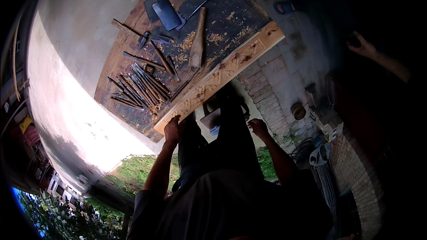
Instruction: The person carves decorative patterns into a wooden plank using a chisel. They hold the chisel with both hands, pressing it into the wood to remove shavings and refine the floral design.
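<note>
A long carved wooden board point(218, 78) with leafy relief lies along the near edge of a dark workbench point(222, 22). My left hand point(172, 130) has its fingers closed on the board's near left end. To the right of my legs, my right hand point(259, 128) hangs in the air away from the board, its fingers curled in with nothing seen in them. Beyond the board lie a wooden mallet point(198, 40) and a bundle of carving chisels point(141, 86) with slim shafts. A hammer point(131, 32) lies farther left.
A dark phone point(166, 14) and wood shavings point(216, 38) lie on the bench. Another person's hand point(366, 48) shows at the far right. Under the bench's near edge stands a seat-like object point(211, 119). Grass point(138, 173) and a brick path point(267, 89) lie around.
</note>
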Tool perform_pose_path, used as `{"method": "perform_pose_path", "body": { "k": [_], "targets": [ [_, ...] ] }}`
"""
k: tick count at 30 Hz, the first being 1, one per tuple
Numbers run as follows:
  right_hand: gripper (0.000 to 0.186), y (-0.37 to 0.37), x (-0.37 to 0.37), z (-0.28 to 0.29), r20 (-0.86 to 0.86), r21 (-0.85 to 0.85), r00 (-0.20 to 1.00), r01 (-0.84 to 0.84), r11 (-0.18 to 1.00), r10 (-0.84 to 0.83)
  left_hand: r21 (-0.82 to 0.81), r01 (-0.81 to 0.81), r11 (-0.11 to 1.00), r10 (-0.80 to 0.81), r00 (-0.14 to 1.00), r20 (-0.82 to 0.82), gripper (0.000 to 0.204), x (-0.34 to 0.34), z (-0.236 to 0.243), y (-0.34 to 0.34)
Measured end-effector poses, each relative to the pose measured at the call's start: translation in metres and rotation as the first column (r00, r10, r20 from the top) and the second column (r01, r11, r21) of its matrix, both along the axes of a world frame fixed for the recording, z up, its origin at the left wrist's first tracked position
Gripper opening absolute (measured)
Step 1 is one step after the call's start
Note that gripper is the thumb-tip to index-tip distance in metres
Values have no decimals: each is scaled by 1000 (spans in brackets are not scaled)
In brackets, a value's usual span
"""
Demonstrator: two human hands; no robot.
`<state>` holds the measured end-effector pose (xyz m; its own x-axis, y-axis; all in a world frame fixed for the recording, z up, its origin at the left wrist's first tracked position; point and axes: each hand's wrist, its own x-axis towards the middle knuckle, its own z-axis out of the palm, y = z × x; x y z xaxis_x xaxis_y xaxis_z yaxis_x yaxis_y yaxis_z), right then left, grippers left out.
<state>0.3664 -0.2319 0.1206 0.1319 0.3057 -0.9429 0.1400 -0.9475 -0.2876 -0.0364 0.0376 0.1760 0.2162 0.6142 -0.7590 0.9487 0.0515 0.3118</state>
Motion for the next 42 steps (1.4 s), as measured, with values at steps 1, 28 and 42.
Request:
{"method": "perform_pose_path", "body": {
  "k": [1,28,42],
  "targets": [
    [31,-9,-9,-8,17,42,998,-63,997,62,-10,58,998,-59,998,-23,48,0,-6,-1],
    [141,-205,-221,-299,321,-427,22,896,-124,-947,656,551,515,-806,573,152,37,-59,-153,27],
    [38,-275,-287,-270,539,-308,510,860,407,-670,648,562,513,-786,612,91,43,-73,-162,24]
  ]
}}
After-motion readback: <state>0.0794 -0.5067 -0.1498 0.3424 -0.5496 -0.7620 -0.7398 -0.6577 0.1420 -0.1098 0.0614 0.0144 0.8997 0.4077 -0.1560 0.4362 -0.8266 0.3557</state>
